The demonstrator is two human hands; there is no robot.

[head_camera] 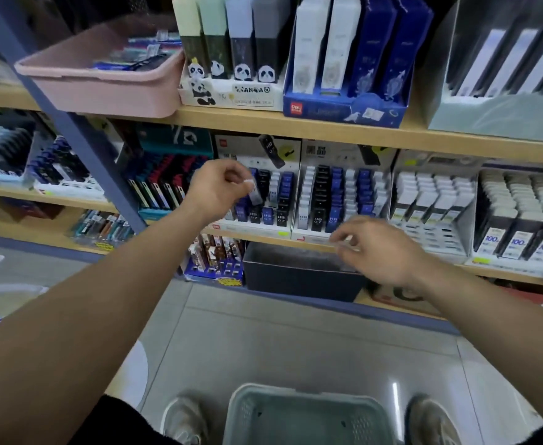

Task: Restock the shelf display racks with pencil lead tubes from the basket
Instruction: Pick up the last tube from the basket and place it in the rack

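Pencil lead tube [254, 194], blurred, in left hand [218, 187]; right hand [380, 249] contents indistinct

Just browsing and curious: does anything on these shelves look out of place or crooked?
The pink tray on the upper shelf sits at an angle, its corner jutting past the front edge. Otherwise nothing stands out.

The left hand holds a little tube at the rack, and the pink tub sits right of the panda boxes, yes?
Not quite. The head view shows the pink tub left of the panda boxes. The left hand does hold a tube at the rack.
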